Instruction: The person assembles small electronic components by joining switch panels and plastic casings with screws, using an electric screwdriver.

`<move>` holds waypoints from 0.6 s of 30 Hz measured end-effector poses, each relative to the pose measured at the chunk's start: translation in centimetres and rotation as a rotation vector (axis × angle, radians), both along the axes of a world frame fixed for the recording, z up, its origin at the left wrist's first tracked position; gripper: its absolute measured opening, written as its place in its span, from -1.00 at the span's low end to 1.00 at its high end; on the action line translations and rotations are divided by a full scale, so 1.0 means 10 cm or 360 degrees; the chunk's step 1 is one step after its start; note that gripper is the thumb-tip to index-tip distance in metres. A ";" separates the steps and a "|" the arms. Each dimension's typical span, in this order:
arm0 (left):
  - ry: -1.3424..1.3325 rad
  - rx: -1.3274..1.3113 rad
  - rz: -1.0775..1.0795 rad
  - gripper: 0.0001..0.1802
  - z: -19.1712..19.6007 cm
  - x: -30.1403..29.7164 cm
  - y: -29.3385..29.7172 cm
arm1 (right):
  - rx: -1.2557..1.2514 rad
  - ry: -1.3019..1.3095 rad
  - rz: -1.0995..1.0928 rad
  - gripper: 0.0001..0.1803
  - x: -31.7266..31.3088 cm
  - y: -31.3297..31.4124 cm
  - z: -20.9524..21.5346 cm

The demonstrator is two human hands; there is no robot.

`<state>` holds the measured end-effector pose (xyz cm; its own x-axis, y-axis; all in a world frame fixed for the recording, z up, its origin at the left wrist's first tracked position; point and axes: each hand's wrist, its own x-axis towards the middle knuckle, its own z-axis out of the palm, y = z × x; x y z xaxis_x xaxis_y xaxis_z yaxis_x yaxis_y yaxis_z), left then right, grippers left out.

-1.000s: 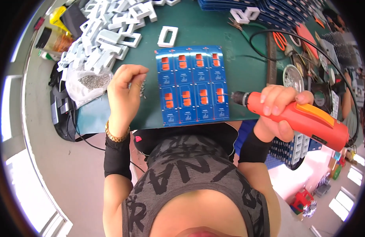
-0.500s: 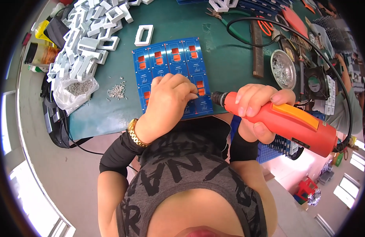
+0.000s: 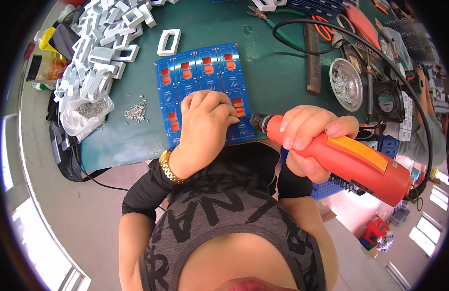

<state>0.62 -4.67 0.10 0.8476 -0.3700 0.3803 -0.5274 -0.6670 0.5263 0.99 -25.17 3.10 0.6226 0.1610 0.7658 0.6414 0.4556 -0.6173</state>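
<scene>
A: "Hands?"

B: "L hand is over the blue panel, fingers curled in narrow; can't tell if they grip anything. R hand is wrapped round the red driver, nose toward the L fingertips."

A: "Tips?"

B: "Prob. best: R wrist steady, driver's nose lined up, L fingertips clear of it. Loose metal bits lie left of L hand, on the bench."

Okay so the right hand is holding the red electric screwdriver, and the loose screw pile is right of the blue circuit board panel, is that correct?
Not quite: in the head view, the loose screw pile lies left of the blue circuit board panel. The right hand does hold the red electric screwdriver.
</scene>
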 end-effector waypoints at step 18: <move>0.0124 -0.0134 -0.0154 -0.83 -0.02 0.01 0.15 | 0.0208 0.0130 -0.0153 -0.46 -0.14 0.07 -0.03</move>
<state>0.72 -3.20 -0.09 0.8377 -0.4208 0.3480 -0.5424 -0.5671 0.6199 -0.43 -24.47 2.78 0.6913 0.0002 0.7226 0.6360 0.4744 -0.6087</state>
